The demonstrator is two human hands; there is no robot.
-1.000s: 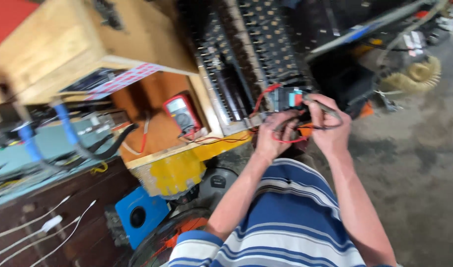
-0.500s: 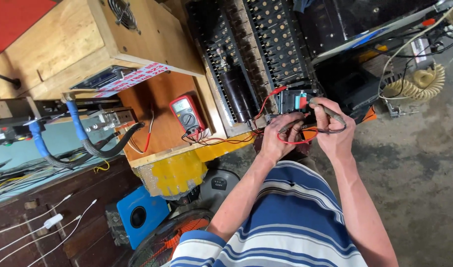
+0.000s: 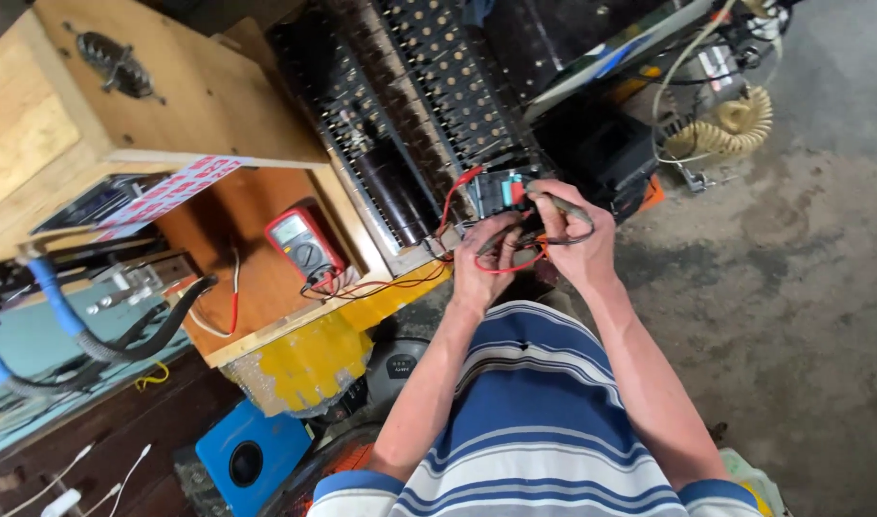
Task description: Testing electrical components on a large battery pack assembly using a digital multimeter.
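Both hands are up close together over a small dark module (image 3: 503, 191) with a red bit on it. Right hand (image 3: 577, 239) pinches a slim probe (image 3: 561, 203), tip down on the module. Left hand (image 3: 486, 263) is curled around thin red leads (image 3: 457, 191) just below. A red multimeter (image 3: 304, 244) sits well off to the left on a smooth wooden shelf (image 3: 256, 287).

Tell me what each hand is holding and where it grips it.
The right hand pinches a thin probe-like tool along its shaft. The left hand grips the red lead wires near a small dark part; the exact hold is hidden.
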